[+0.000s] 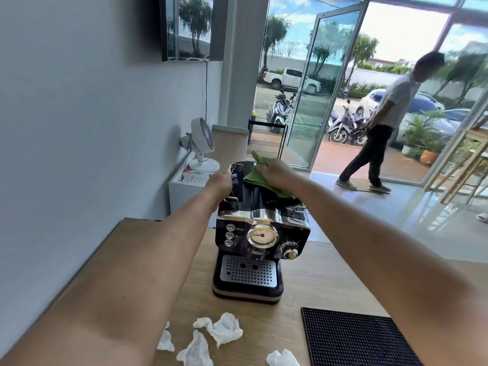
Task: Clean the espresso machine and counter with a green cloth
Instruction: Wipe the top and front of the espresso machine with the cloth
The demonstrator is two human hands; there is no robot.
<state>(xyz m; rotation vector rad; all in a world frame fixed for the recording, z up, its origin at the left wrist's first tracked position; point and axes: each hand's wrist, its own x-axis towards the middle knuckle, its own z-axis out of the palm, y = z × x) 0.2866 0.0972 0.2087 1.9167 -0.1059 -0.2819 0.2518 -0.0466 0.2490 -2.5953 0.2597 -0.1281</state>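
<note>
A black and chrome espresso machine (260, 241) stands on the wooden counter (317, 283), its gauge and knobs facing me. On its top lies a green cloth (257, 178), pressed down by my right hand (274, 172), whose fingers close on the cloth's far end. My left hand (223, 180) rests against the machine's upper left side near the back, fingers hidden behind it.
Crumpled white tissues (219, 334) lie on the counter near me. A black rubber mat (353, 336) sits at the right front. A white fan (202, 143) stands on a low cabinet beyond. A person (383, 122) walks past the open glass door.
</note>
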